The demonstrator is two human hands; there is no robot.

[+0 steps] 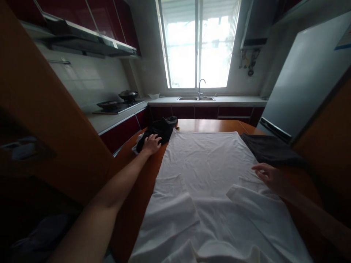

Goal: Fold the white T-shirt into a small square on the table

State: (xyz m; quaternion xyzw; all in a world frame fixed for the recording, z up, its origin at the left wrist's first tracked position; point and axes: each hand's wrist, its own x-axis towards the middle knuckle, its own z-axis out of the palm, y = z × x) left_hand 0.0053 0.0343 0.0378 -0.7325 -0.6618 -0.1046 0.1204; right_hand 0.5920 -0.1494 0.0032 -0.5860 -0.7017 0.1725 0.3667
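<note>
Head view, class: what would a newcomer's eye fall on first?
The white cloth spread across the wooden table dominates. Behind it, the bright window glares above the sink. The left hand rests on a dark garment at the table's far left corner; the right hand is at the cloth's right edge.

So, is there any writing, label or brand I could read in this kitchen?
No text is readable.
Blue and white sticker on the tall grey fridge: cut off and too blurred to read.
Small pale tag on the steel range hood: too small to read.
</note>
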